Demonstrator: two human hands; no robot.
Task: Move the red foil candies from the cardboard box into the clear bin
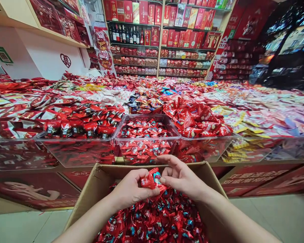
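Above an open cardboard box (86, 192) full of red and blue wrapped candies (152, 219), my left hand (131, 189) pinches red candy packets (150, 179) between thumb and fingers. My right hand (183, 179) holds the other side of these packets, its thumb and fingertips on the wrapper with a blue and white picture. How many packets are held cannot be made out. Just beyond the box, a clear plastic bin (148, 138) contains similar red and blue candies, lower than its rim.
Clear bins of dark-and-red packets (77, 130) stand left, red packets (197, 121) and yellow packets (243, 125) right. Candy heaps stretch back to shelves (158, 47) with bottles and red boxes. Tiled floor (273, 212) shows at the sides.
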